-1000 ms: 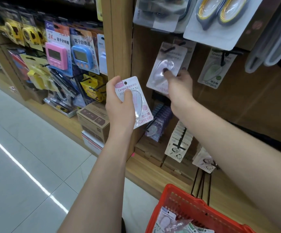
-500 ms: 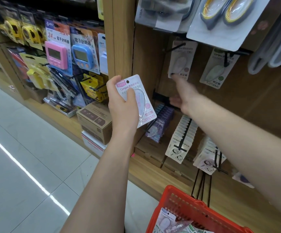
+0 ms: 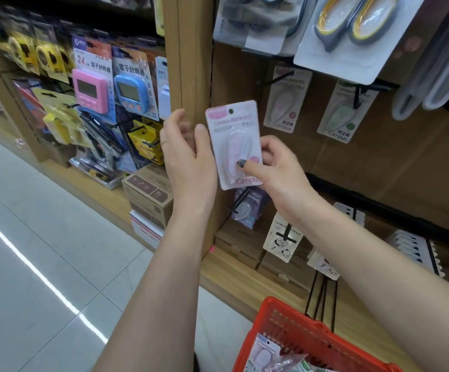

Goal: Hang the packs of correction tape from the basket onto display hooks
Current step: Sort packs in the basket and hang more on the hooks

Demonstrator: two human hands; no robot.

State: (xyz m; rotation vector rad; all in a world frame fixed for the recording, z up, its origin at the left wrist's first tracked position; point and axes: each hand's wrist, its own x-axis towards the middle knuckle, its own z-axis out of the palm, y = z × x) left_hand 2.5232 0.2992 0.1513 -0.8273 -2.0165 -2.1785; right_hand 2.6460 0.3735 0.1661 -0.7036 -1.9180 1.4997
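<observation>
Pink correction tape pack (image 3: pixel 235 143), upright, hang-hole uppermost

1. We see a wooden display shelf (image 3: pixel 395 167) with a brown back panel filling the frame from 12 to 3 o'clock.
2. From its black hooks (image 3: pixel 281 76) hang two correction tape packs (image 3: pixel 285 102), side by side at 1 o'clock.
3. On the wooden ledge (image 3: pixel 228 267) at 5 o'clock sit low brown boxes (image 3: pixel 240 241).
4. At 9 o'clock, cardboard boxes (image 3: pixel 148 194) rest on the neighbouring ledge.
5. The pale tiled floor (image 3: pixel 30 277) spreads towards 7 o'clock.
</observation>
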